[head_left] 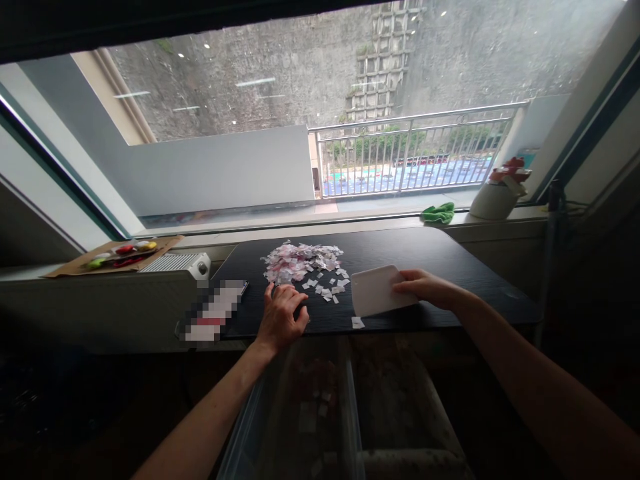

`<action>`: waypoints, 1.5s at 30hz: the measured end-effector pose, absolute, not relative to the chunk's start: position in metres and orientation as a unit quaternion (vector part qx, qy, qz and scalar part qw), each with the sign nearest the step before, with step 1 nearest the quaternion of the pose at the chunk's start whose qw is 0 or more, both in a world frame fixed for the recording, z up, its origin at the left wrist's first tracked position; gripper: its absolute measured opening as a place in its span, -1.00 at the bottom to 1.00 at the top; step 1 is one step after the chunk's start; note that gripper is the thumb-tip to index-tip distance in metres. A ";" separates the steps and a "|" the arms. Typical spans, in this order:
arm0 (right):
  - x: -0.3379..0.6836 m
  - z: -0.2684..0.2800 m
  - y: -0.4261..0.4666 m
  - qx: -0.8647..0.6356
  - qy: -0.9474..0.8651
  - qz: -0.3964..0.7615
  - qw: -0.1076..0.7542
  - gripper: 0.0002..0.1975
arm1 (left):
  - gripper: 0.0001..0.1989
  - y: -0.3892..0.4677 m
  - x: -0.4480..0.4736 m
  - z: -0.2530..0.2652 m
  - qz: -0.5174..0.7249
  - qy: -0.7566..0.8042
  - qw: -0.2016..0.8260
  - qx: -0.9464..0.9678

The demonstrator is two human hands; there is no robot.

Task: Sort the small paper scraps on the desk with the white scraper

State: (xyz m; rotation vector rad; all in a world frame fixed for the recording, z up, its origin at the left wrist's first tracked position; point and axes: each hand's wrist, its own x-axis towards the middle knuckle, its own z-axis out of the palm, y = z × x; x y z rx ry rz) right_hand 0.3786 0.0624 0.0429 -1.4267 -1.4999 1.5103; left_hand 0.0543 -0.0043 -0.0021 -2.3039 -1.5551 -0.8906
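A heap of small cut paper pieces (300,260), white and pinkish, lies on the dark tabletop (390,247), with looser pieces spread toward the near side. My left hand (284,312) hovers at the near edge of this heap, fingers apart and slightly bent, with nothing visible in it. Fingers and thumb of my right hand (423,288) close on the right side of a flat white rectangular tray (377,290) with rounded corners, tilted over the table. Just below its near left corner is a single paper piece (357,323).
At the table's left edge lies a pixelated phone-shaped object (215,312). Below the front edge stands a translucent plastic bin (353,400) with some paper pieces inside. On the sill are a green cloth (439,213) and a pale jug (495,199); a radiator (175,267) is at left.
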 end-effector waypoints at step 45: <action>0.371 0.051 0.063 -0.592 -0.569 0.427 0.379 -0.89 | -0.80 -0.006 0.057 0.000 -0.295 -0.542 0.101 -0.781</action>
